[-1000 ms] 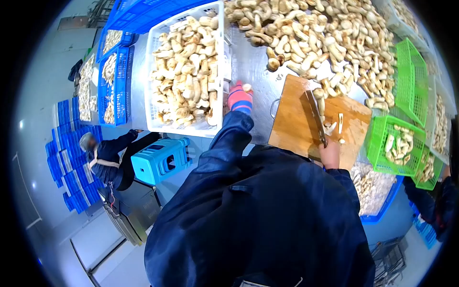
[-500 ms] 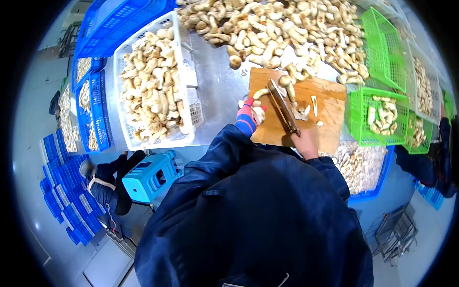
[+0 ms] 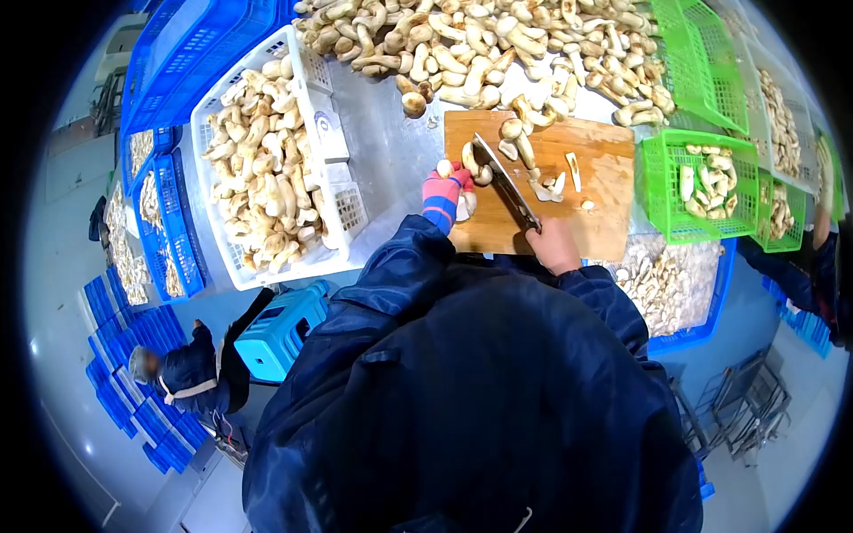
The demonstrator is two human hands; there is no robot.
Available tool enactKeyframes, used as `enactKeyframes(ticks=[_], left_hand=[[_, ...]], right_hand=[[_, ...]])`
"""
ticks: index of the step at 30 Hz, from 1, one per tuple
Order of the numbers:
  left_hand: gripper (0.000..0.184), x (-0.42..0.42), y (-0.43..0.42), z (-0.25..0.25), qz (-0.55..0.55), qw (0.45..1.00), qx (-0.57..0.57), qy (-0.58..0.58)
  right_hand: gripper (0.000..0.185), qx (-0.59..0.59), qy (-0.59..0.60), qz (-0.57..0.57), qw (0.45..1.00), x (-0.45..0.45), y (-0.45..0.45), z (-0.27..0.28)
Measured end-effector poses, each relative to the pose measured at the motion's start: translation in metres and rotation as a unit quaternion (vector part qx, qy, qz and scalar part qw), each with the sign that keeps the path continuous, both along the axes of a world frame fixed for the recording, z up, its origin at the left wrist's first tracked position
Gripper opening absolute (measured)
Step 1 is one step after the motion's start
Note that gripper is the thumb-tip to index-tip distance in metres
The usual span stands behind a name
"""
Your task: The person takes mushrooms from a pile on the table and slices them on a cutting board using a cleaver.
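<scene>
My left hand (image 3: 438, 197), in a pink and blue striped glove, is closed around mushrooms at the board's left edge. A white cap (image 3: 445, 168) shows above its fingers and a pale piece (image 3: 466, 206) below them. A curved mushroom (image 3: 473, 162) lies between that hand and the knife. My bare right hand (image 3: 557, 246) grips the handle of a broad-bladed knife (image 3: 506, 184), which slants up and left over the wooden cutting board (image 3: 609, 218). Right of the blade are whole mushrooms (image 3: 515, 133), cut pieces (image 3: 548, 189) and a thin slice (image 3: 573, 171).
A large heap of mushrooms (image 3: 498, 53) covers the metal table behind the board. The white crate (image 3: 336, 258) at left is full of them. Green baskets (image 3: 656, 200) stand at right, above a blue crate (image 3: 711, 324) of pieces. A person (image 3: 191, 373) is near a turquoise stool (image 3: 271, 342).
The whole scene has shifted left and up in view. The knife lies at a lower slant, its tip farther left beside the curved mushroom. Both hands keep their holds.
</scene>
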State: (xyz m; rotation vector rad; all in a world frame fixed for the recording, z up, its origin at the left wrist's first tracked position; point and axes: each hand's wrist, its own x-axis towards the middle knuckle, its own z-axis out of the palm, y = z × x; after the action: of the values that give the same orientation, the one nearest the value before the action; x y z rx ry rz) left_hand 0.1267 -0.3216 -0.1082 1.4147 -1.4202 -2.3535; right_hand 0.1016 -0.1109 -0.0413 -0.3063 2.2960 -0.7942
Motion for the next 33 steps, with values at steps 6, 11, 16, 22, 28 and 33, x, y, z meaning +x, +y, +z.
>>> enactKeyframes(ticks=[6,11,16,22,28,33], left_hand=[[0.016,-0.009,0.016,0.003,-0.076,0.996,-0.029,-0.029],[0.019,-0.008,0.011,-0.026,-0.147,0.979,-0.105,-0.09],[0.021,0.013,-0.005,-0.13,-0.267,0.903,-0.322,0.099],[0.03,0.007,-0.006,-0.089,-0.43,0.845,-0.304,0.098],[0.026,0.01,-0.016,-0.092,-0.429,0.8,-0.418,-0.035],[0.041,0.008,-0.02,-0.109,-0.53,0.725,-0.417,0.141]], right_hand=[[0.023,0.02,0.013,-0.001,1.0,-0.003,0.001,0.003],[0.019,0.025,0.067,0.025,0.997,0.0,-0.005,0.012],[0.017,0.05,0.112,0.052,0.991,0.024,-0.003,0.039],[0.016,0.097,0.044,0.036,0.994,0.039,0.008,0.054],[0.014,0.069,0.069,0.018,0.995,0.017,-0.015,0.01],[0.015,0.019,0.04,-0.016,0.999,0.035,0.0,0.052]])
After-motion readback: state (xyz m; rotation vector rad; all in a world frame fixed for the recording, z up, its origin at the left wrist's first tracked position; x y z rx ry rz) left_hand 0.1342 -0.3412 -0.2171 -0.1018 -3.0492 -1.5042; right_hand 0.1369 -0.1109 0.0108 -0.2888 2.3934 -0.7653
